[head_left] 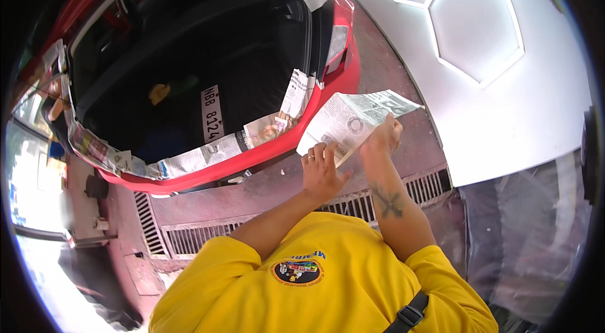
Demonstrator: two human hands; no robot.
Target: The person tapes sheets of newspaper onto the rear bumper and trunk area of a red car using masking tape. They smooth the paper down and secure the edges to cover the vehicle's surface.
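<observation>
A folded sheet of newspaper [346,122] is spread beside the right rear corner of a red car [265,156]. My right hand [383,136] is closed on the sheet's near right edge, fingers bent round it. Across the sheet's near left part lies my left hand [322,174], its fingers stretched out and apart and its thumb pointing right. The underside of the sheet is hidden. Strips of newspaper [217,150] line the rim of the car's open trunk, close to my left hand's far side.
Inside the dark trunk [252,68] lie a number plate [212,112] and a small yellowish item [159,93]. A floor drain grate [208,235] runs in front of me. To the right stands a white panel [504,112] with glowing hexagon lights.
</observation>
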